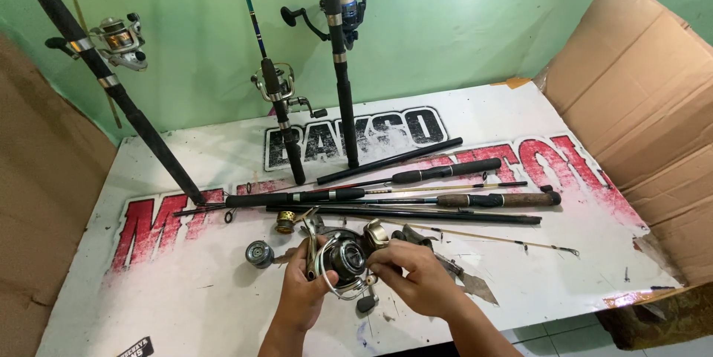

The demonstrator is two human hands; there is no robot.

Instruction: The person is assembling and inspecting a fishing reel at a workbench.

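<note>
1. Metal reel (343, 259) sits in both hands just above the white bench (186, 283), near its front edge. The left hand (301, 294) cups it from the side with fingers wrapped round the body; the right hand (416, 275) has fingers pinched closed on the reel's front by the bail wire.
2. A loose spool (259, 254) lies on the bench just left of the hands, and a small brass part (285, 223) sits just behind them.
3. A pile of rods (416, 197) lies flat behind the reel; three more rods with reels lean on the green wall (445, 23).
4. Risk, I'd say: small bits look easy to drop and could roll off the front edge. The spool is round and free, so a nudge from the left wrist might send it rolling.
5. The thin rod tip (512, 239) lies close to the right arm, so an elbow could snag it.
</note>
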